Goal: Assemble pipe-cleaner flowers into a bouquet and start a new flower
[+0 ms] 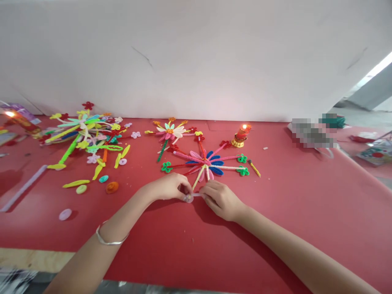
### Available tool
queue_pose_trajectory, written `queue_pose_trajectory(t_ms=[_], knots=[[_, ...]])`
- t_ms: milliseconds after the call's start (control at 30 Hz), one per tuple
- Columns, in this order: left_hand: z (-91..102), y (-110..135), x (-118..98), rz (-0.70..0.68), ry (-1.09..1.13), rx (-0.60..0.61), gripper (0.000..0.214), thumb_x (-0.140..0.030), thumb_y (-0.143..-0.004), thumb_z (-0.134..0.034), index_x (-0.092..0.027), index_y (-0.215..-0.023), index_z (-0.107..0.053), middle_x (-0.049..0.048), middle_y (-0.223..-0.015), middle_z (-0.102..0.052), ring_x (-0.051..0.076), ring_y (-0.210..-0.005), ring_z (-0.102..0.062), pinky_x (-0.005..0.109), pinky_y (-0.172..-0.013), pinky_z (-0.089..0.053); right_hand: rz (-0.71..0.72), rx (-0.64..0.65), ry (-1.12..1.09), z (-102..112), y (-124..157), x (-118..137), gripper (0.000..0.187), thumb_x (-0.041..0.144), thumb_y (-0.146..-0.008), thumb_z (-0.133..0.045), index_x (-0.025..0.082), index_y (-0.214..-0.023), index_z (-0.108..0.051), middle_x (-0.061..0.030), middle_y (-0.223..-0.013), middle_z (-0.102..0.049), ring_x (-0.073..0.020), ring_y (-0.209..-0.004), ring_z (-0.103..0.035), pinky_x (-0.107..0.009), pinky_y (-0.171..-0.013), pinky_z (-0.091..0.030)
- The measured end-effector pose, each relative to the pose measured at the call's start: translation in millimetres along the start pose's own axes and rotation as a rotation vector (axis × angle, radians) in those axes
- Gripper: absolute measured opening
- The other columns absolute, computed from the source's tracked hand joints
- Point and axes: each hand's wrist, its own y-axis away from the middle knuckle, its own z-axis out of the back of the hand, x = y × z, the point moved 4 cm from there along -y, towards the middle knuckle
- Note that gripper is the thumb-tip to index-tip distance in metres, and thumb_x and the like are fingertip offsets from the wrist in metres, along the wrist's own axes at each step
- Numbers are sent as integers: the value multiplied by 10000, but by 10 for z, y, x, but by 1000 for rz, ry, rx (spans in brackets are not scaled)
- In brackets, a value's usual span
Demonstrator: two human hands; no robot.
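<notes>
A short pale pink pipe cleaner (pixel 197 194) stretches between my hands, low over the table. My left hand (pixel 175 187) pinches its left end, where a small rounded loop shows at the fingertips. The fingers of my right hand (pixel 222 200) are closed on the other end. Just beyond my fingers lies a large pipe-cleaner flower (pixel 206 162) with pink and blue petals. Its red, pink and white stems spread outward, several tipped with small green or red blossoms. A cream stem (pixel 197 178) points towards my hands, its near end partly hidden by the fingers.
Lit red candles on gold bases stand at right (pixel 243 134) and far left (pixel 23 123). A smaller pipe-cleaner flower (pixel 170 132) lies behind; a tangled flower bunch (pixel 82 126) sits left. Coiled discs, including an orange one (pixel 112 187), and a lilac strip (pixel 26 188) lie on the red table (pixel 147 257).
</notes>
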Motion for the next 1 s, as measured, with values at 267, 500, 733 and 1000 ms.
queue_pose_trajectory(t_ms=[267,500,733,1000], knots=[[-2,-13,-25,19,1,11,211,-228,-663,-689,-157,-859,-725,36,-798,-640,130,-678,-545,209,-604,-410,34,37,62,-59,-18,15,169,133,-866,-373,176,-822,-531,-75,-748,-593,-173,-680,-487,-289,-641,-405],[13,-7,-70,20,-3,32,212,-265,-681,-685,-158,-860,-725,36,-792,-636,125,-665,-539,212,-600,-403,23,18,80,-87,0,-20,138,128,-845,-413,178,-807,-536,-67,-744,-592,-167,-676,-489,-285,-639,-409],[-1,-15,-38,32,7,34,206,-226,-671,-679,-159,-862,-718,24,-793,-637,121,-667,-535,206,-605,-407,59,-8,127,-115,4,4,128,114,-819,-435,181,-777,-535,-59,-725,-585,-161,-662,-478,-278,-624,-402],[24,2,-30,17,-16,58,237,-198,-684,-658,-164,-909,-721,32,-820,-637,114,-663,-532,197,-603,-412,114,11,179,-117,13,41,162,87,-799,-438,168,-830,-574,-54,-706,-579,-161,-647,-461,-274,-616,-399]])
